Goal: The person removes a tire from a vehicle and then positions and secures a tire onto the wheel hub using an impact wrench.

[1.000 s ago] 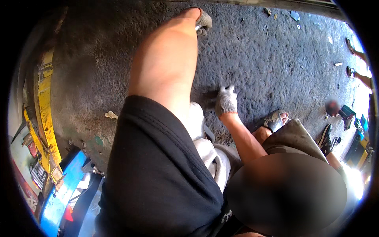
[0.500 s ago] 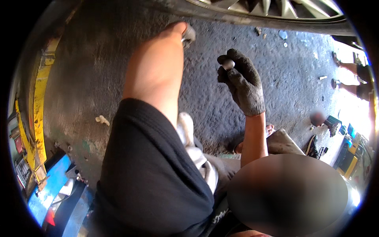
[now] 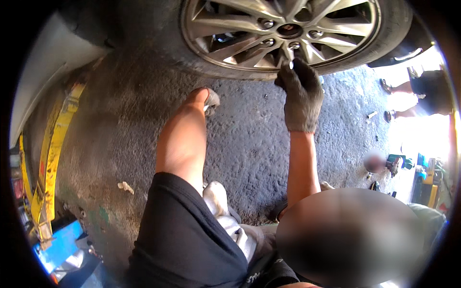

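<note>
An alloy wheel (image 3: 229,23) with silver spokes and a dark tyre fills the top of the view. Shiny lug nuts (image 3: 267,23) sit around its dark centre cap (image 3: 289,30). My right hand (image 3: 302,98), in a dirty knit glove, is raised to the wheel's lower part. Its fingertips pinch a small shiny lug nut (image 3: 291,65), just below a nut seated in the wheel. My left hand (image 3: 212,101), also gloved, is lower and to the left, over the floor. Its fingers look curled and are mostly hidden behind my wrist; a pale bit shows there, too little to name.
Rough dark floor (image 3: 245,144) lies below the wheel. A yellow metal arm (image 3: 54,153) and a blue box-like thing (image 3: 62,247) stand at the left. Another person's legs (image 3: 408,101) show at the far right. A crumpled scrap (image 3: 126,187) lies on the floor.
More of the wheel has come into view as the picture shifted. My right hand has brought the lug nut up to the wheel. My left hand remains curled over the floor.
</note>
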Available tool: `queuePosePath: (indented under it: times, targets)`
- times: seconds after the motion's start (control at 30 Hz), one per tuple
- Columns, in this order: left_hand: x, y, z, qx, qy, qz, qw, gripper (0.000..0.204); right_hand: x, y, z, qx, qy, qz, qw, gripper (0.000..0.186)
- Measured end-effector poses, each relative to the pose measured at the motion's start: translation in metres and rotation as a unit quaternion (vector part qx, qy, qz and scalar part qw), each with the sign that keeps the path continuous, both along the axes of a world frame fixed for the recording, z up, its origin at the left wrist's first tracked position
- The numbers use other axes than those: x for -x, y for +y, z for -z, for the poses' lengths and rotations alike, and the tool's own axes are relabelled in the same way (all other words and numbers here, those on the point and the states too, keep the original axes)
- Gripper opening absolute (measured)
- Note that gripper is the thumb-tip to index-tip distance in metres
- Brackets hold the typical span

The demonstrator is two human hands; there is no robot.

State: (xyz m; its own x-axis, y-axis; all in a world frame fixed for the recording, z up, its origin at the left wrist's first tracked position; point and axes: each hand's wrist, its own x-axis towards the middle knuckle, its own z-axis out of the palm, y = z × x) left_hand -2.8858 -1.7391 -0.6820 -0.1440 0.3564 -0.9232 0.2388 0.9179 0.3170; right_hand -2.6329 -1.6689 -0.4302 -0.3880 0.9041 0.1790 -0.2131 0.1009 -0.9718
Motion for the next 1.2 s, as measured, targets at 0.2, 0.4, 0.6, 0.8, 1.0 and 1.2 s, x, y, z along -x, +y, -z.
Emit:
queuePosePath:
  times: [0.2, 0.4, 0.6, 0.8, 1.0, 1.2]
  targets:
    - [-0.013, 0.019, -0.007, -0.010, -0.014, -0.007, 1.000, 0.020, 0.031, 0.048, -0.040, -0.195, -0.025, 0.161, 0.967, 0.037]
    - [-0.021, 0.027, -0.001, -0.026, 0.017, 0.035, 0.999, 0.018, 0.050, 0.052, -0.042, -0.336, -0.071, 0.285, 0.895, 0.036]
    - [0.005, 0.017, 0.029, 0.004, -0.010, 0.101, 0.995, 0.026, 0.071, 0.029, -0.061, -0.286, -0.076, 0.284, 0.912, 0.032]
    - [0.000, -0.009, 0.004, 0.009, 0.013, 0.016, 1.000, 0.023, 0.066, 0.035, -0.060, -0.388, -0.125, 0.315, 0.857, 0.032]
    - [0.002, -0.030, -0.005, -0.019, -0.011, -0.080, 0.997, 0.019, 0.061, 0.052, -0.047, -0.409, -0.145, 0.297, 0.850, 0.027]
    - [0.004, -0.023, -0.003, -0.015, -0.031, -0.074, 0.997, 0.019, 0.059, 0.045, -0.061, -0.385, -0.275, 0.248, 0.845, 0.027]
